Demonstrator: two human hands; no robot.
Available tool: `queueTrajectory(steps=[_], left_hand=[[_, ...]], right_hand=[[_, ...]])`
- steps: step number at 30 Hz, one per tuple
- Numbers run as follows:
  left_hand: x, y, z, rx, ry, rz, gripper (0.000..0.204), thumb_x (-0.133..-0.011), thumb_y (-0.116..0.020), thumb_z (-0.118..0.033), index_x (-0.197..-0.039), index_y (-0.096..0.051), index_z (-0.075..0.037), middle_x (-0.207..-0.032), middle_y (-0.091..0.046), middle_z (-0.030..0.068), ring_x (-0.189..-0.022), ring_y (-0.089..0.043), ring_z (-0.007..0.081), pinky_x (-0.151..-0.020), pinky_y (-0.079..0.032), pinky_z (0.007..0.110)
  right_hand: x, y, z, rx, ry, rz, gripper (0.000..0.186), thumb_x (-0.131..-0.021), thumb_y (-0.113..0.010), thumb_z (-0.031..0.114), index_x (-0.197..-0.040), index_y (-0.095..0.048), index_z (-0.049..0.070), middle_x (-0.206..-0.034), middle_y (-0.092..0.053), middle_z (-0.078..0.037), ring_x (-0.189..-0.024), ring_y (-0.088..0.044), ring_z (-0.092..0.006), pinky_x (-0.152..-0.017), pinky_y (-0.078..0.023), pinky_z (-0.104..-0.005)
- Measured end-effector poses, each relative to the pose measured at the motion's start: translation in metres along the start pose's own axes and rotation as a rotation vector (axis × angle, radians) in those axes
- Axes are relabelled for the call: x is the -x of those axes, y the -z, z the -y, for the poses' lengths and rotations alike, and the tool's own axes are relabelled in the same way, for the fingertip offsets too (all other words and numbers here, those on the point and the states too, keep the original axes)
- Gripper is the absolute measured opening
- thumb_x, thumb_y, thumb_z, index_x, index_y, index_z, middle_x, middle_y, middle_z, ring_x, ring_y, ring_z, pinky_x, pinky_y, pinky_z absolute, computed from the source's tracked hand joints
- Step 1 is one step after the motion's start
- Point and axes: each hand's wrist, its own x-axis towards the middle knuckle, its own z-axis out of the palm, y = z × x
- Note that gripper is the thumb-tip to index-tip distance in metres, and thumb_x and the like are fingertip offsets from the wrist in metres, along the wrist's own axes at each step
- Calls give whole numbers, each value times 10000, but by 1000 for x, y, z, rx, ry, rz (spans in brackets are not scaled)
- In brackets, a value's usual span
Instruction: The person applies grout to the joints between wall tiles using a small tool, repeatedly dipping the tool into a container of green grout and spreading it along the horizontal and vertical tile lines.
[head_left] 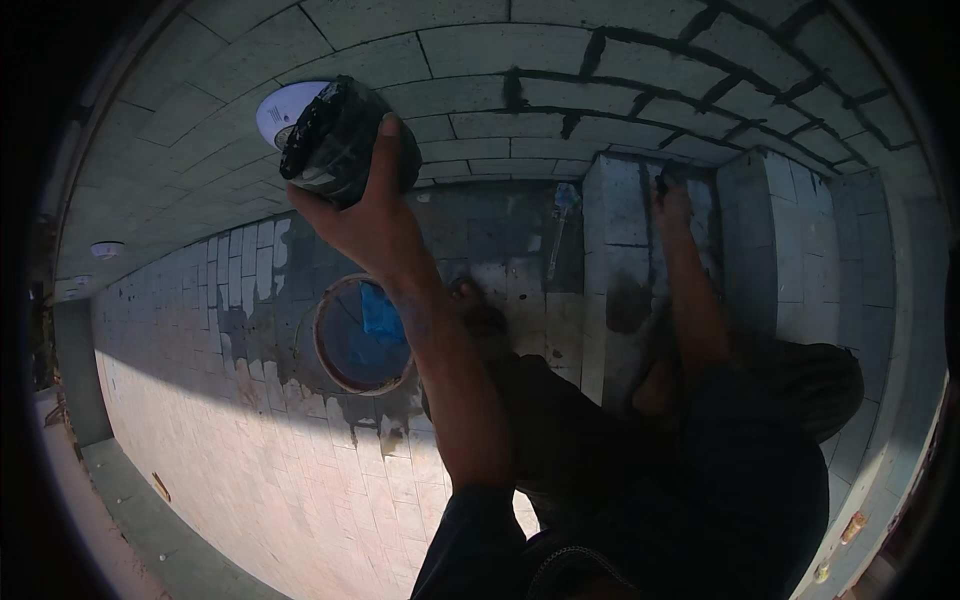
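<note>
My left hand [355, 225] is raised near the tiled wall. Its fingers and thumb are wrapped round a dark, rounded tub [362, 145], whose rim is smeared with black paste. A white round fixture [287, 108] on the wall is partly covered by that tub. Farther right, my right hand [675, 205] reaches down to the tiled step [625, 210] close to the wall. Its fingers are closed over something small and dark, too shadowed to name. Dark wet patches mark the tile around it.
Below my left forearm stands a round bucket [333, 358] with a blue cloth or sponge-like piece [380, 315] inside. A long thin tool [558, 225] with a bluish end lies near the step. Dark joint lines [650, 100] cross the wall tiles; wet smears spread over the floor.
</note>
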Motion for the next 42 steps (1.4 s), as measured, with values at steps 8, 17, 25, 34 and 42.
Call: queueTrajectory(steps=[8, 17, 25, 34, 42], left_hand=[[5, -4, -5, -40, -7, 13, 676, -715, -863, -179, -1239, -503, 47, -1230, -561, 182, -1118, -589, 275, -931, -534, 379], [-7, 17, -9, -62, -23, -1, 666, -716, -856, -179, -1231, -496, 39, -1212, -581, 189, -1126, -597, 288, -969, -536, 392], [-2, 10, -7, -49, -8, 12, 651, -718, -856, -162, -1216, -492, 48, -1204, -584, 187, -1114, -600, 275, -944, -547, 385], [-3, 13, -13, -52, -4, 10, 635, -721, -850, -145, -1212, -494, 42, -1195, -585, 186, -1087, -611, 273, -928, -555, 378], [-2, 9, -12, -52, -8, -4, 642, -718, -852, -151, -1214, -495, 48, -1198, -580, 194, -1096, -607, 275, -914, -562, 372]], right_hand=[[-15, -2, -5, -131, 149, -85, 277, -929, -573, 70, -1194, -497, 104, -974, -614, -115, -662, -623, -190, -470, -434, -281], [-7, -69, -38, -139, 228, -198, 329, -878, -589, -24, -1172, -526, 112, -938, -628, -144, -623, -598, -246, -467, -410, -321], [-12, -76, -65, -279, 62, 8, 275, -883, -606, 2, -1136, -560, 101, -970, -618, -112, -679, -567, -214, -541, -453, -311], [6, -40, -36, 72, 320, -260, 180, -938, -614, 90, -1109, -562, 71, -935, -620, -97, -681, -566, -175, -527, -471, -304], [-39, -52, -44, -84, 345, -133, 300, -908, -618, 29, -1204, -580, 57, -876, -622, -78, -667, -549, -167, -537, -449, -311]])
